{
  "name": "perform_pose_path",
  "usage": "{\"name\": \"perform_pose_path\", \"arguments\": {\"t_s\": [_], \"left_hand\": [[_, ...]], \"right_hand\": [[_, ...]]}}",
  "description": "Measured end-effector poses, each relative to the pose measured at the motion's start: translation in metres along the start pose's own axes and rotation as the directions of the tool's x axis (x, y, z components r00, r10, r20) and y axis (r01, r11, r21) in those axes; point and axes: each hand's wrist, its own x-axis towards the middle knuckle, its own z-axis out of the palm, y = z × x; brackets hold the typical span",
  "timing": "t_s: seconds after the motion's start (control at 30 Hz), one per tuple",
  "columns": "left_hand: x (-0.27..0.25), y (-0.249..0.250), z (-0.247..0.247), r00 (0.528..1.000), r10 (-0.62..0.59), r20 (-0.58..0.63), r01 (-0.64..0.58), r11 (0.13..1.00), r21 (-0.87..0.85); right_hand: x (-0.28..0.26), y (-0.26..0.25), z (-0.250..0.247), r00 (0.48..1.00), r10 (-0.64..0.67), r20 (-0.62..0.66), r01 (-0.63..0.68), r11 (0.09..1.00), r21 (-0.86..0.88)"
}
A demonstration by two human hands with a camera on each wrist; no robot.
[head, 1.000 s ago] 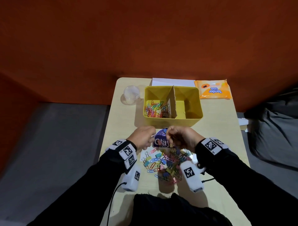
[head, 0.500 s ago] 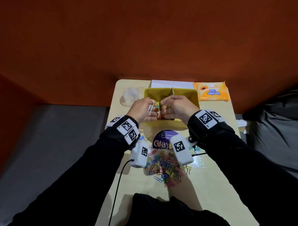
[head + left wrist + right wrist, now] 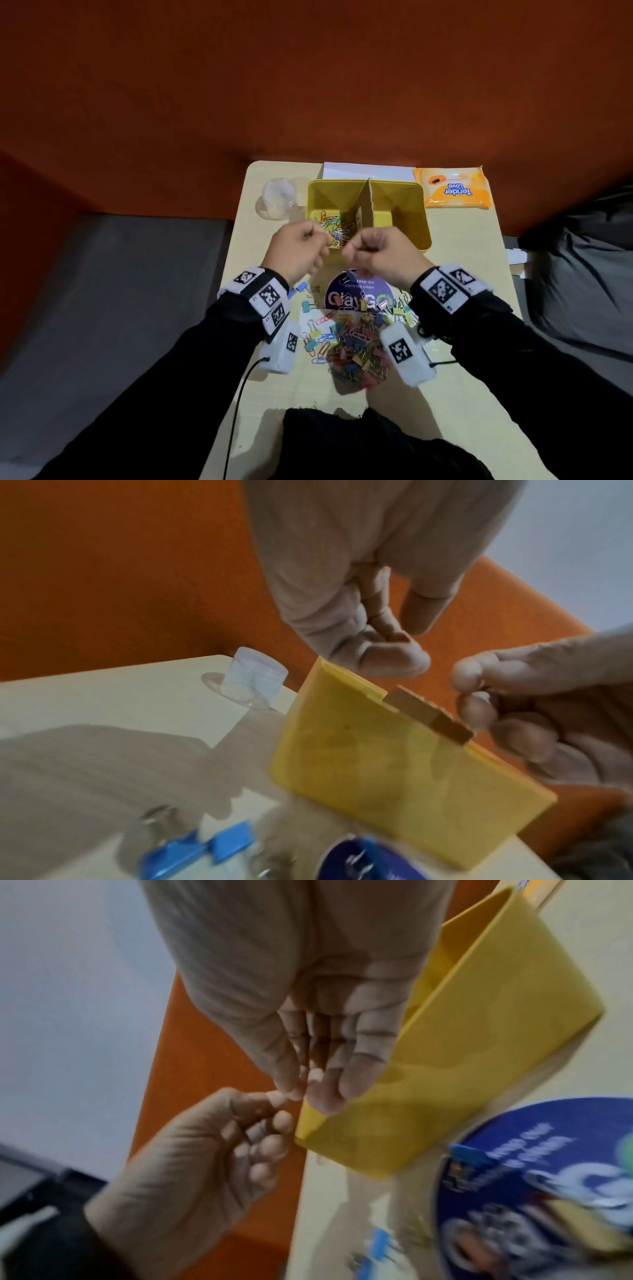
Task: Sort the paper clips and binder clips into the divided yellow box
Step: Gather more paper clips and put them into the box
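Yellow box [image 3: 407, 209], "Tender Love" packet [image 3: 454, 188]

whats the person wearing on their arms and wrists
Long black sleeves cover both arms. Each wrist has a white band carrying black-and-white square markers, with a white camera block below it bearing another marker; a thin black cable trails from the left block. The left hand and right hand are bare.

Box [image 3: 416, 205] behind clip pile [image 3: 356, 349] (cup [image 3: 278, 197] left, packet [image 3: 454, 188] right).
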Motion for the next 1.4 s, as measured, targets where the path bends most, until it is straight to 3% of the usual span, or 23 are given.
{"name": "perform_pose_path", "arguments": {"t_s": [0.1, 0.2, 0.27, 0.4, 0.57, 0.73, 1.07, 1.17, 1.4], "left_hand": [[-0.013, -0.030, 0.004, 0.997, 0.061, 0.051, -0.073, 0.954, 0.292], [-0.023, -0.055, 0.010, 0.992, -0.008, 0.124, -0.069, 0.796, 0.601], [-0.026, -0.063, 0.015, 0.988, -0.043, 0.148, -0.074, 0.707, 0.703], [-0.026, -0.069, 0.024, 0.977, -0.092, 0.192, -0.095, 0.618, 0.781], [-0.023, -0.071, 0.031, 0.964, -0.071, 0.254, -0.184, 0.511, 0.840], [-0.022, -0.071, 0.035, 0.959, -0.041, 0.281, -0.229, 0.473, 0.851], [-0.023, -0.077, 0.033, 0.955, -0.054, 0.291, -0.224, 0.511, 0.830], [-0.024, -0.083, 0.028, 0.958, -0.060, 0.280, -0.194, 0.582, 0.790], [-0.027, -0.093, 0.003, 0.988, -0.069, 0.139, -0.033, 0.781, 0.624]], "right_hand": [[-0.004, 0.028, 0.011, 0.998, 0.024, 0.062, -0.002, 0.942, -0.335], [-0.002, 0.051, 0.024, 0.995, 0.003, 0.098, 0.060, 0.776, -0.628], [0.000, 0.059, 0.033, 0.995, -0.008, 0.101, 0.079, 0.683, -0.726], [0.006, 0.064, 0.042, 0.994, -0.010, 0.105, 0.094, 0.536, -0.839], [0.009, 0.067, 0.046, 0.989, -0.050, 0.141, 0.149, 0.431, -0.890], [0.009, 0.074, 0.051, 0.985, -0.091, 0.145, 0.171, 0.423, -0.890], [0.002, 0.078, 0.053, 0.994, -0.078, 0.073, 0.101, 0.469, -0.878], [0.001, 0.082, 0.053, 0.998, -0.055, 0.025, 0.047, 0.448, -0.893], [0.005, 0.075, 0.054, 0.998, 0.048, 0.042, 0.018, 0.422, -0.906]]}}
